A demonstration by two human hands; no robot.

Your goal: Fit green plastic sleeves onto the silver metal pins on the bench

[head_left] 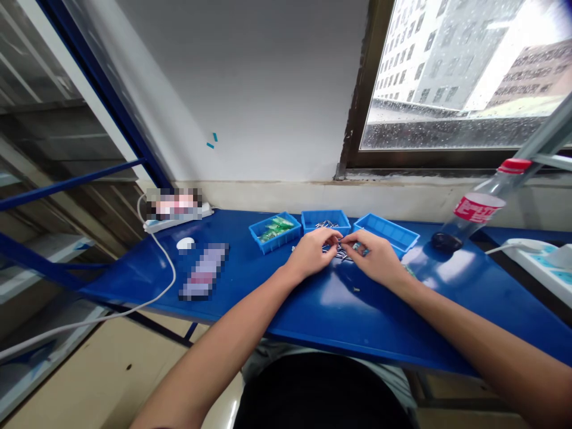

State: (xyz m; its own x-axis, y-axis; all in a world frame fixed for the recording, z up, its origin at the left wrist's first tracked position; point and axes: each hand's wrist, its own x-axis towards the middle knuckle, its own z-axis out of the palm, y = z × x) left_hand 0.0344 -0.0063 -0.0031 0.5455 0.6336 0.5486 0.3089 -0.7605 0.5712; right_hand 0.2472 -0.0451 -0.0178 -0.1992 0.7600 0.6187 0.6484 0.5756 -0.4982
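Observation:
My left hand (314, 250) and my right hand (372, 255) meet over the blue table, fingertips almost touching. The fingers of both are curled and pinched together; whatever small piece they hold is too small to make out. Beneath and between them lies a pile of shiny, screw-like metal pieces (342, 252), partly covered by the fingers. One small metal piece (356, 289) lies apart, nearer the front edge. Just behind my hands stands a blue tray (328, 215) with similar metal pieces in it.
Left of the middle tray, a blue tray (276, 241) holds green-and-clear items; another blue tray (388, 229) sits right. A cola bottle (478, 205) and a power strip (543, 265) stand farther right. A blurred phone-like slab (205, 271) and a white cable (172, 271) lie left.

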